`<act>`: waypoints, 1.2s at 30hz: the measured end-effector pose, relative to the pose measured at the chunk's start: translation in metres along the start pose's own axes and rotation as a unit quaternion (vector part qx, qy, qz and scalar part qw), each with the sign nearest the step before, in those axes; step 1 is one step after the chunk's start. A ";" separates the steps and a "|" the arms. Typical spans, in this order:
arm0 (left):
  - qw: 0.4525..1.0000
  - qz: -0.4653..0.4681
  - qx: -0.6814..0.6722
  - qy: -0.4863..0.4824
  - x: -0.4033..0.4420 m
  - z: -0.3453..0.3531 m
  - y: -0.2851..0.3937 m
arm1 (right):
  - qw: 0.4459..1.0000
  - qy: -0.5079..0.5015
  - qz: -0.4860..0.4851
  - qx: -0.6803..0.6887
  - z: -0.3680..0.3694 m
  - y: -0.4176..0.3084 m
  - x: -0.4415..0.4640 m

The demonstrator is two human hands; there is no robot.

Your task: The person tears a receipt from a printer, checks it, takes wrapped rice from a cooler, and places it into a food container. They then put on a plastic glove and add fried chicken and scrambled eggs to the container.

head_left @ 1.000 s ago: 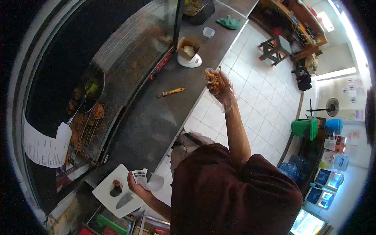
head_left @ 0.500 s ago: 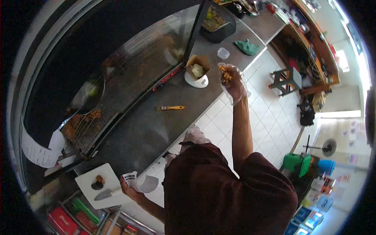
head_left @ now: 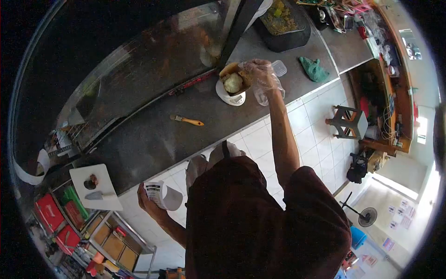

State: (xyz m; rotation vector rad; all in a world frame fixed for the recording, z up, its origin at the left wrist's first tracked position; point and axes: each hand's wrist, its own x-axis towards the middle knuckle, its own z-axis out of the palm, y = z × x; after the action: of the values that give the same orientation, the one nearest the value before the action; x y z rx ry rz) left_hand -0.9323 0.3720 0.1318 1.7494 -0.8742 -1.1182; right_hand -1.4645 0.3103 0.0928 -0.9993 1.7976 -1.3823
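My right hand, in a clear plastic glove, is at the rim of a brown paper box; its fingers are bent over the opening and partly hide the brown food there. A pale, round portion lies in the box. Beneath the box is a white scale. My left hand grips a curled strip of printed white paper, low and to the left of my body. A brush with a yellow handle lies on the dark counter.
Beyond the box are a clear plastic lid, a green cloth and a black tray of food. A white cutting board with a knife lies at the lower left. Along the counter's far side runs a glass cabinet.
My right hand has moved from over the counter's edge to the box, carrying the brown food with it. The view has turned, and my left hand still holds the paper.
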 end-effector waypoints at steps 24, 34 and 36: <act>0.992 -0.025 -0.113 0.052 -0.032 -0.002 -0.022 | 0.993 -0.071 0.016 -0.089 0.038 -0.011 -0.008; 0.990 -0.030 -0.112 0.079 -0.033 -0.011 -0.042 | 0.950 -0.024 -0.010 -0.310 0.028 0.040 0.017; 0.990 -0.029 -0.113 0.082 -0.035 -0.008 -0.034 | 0.961 -0.020 0.005 -0.276 0.031 0.046 0.017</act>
State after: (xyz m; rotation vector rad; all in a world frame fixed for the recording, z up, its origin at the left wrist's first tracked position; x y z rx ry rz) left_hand -0.9331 0.4179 0.1141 1.6592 -0.5763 -1.0515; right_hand -1.4550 0.2883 0.0399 -1.2796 2.2084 -0.8516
